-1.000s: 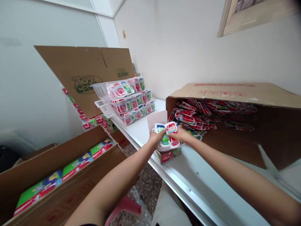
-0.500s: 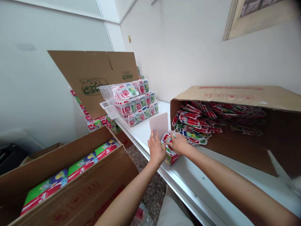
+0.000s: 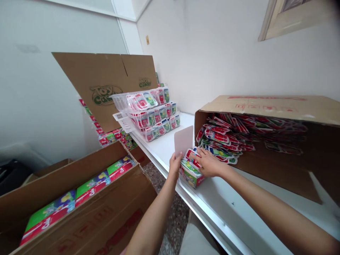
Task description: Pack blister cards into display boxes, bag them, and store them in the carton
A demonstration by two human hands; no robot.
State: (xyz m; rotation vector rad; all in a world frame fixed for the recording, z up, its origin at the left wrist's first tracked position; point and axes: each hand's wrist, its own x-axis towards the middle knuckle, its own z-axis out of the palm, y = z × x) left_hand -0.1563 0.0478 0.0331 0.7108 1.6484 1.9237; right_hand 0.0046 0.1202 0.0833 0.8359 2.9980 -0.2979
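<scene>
A small green and red display box (image 3: 191,175) stands on the white shelf (image 3: 212,202) near its front edge, its pale lid flap (image 3: 183,140) raised behind it. Red and white candy packs (image 3: 193,157) fill its top. My left hand (image 3: 175,165) grips the box's left side, fingers curled against it. My right hand (image 3: 208,163) lies flat on the packs, fingers stretched out and pressing them down.
A big cardboard box (image 3: 268,131) lies on its side at the right, full of loose packs. Stacked white trays of packs (image 3: 148,113) stand at the shelf's back by an open "Toy Candy" carton (image 3: 103,88). A carton of green boxes (image 3: 71,202) sits low left.
A second ago both hands held a bundle of packs above the small box. They lowered it into the box, and now my right hand presses flat on top while my left steadies the side.
</scene>
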